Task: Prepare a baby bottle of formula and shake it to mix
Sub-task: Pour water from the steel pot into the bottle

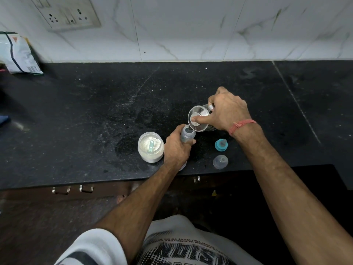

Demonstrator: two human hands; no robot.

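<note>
My left hand (176, 150) grips an open baby bottle (187, 133) standing upright on the black counter (76, 121). My right hand (225, 113) holds a glass jug with a steel lid (198, 118), tilted left so its spout is over the bottle's mouth; the thumb presses on the lid. An open white jar of formula powder (150, 149) with a pale scoop (151, 146) in it stands just left of my left hand. The teal nipple ring (221, 144) and the clear cap (220, 161) lie on the counter to the right of the bottle.
A foil packet (19, 52) leans against the marble wall at the far left, below a socket panel (68, 14). A white disc (183, 166) peeks out under my left wrist near the counter's front edge. Drawer handles (73, 189) sit below the edge.
</note>
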